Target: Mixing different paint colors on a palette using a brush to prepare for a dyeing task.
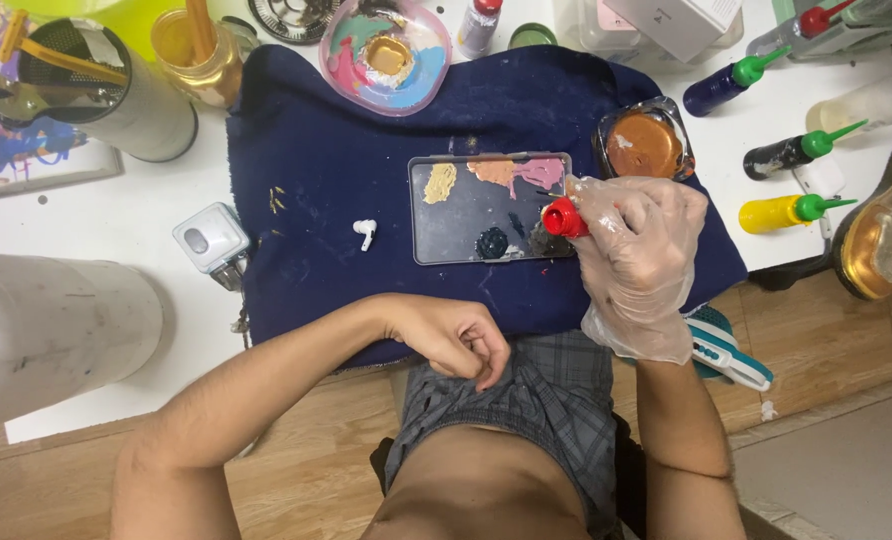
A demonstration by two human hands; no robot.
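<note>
My right hand [638, 262], in a clear plastic glove, grips a paint bottle with a red cap [565, 218], its tip pointing left over the right edge of a dark rectangular palette tray [461, 228]. The tray carries yellow, orange, pink and dark blue-green paint blobs. My left hand [458, 340] is bare, fingers curled in with nothing in them, resting at the near edge of the navy towel [316, 150] against my lap.
A white earbud [365, 233] lies on the towel and its case [211, 239] sits just off the towel's left edge. Behind are a pastel bowl [386, 55], a brown paint cup [644, 143] and a mesh cylinder [106, 90]. Green-capped squeeze bottles [796, 150] stand right.
</note>
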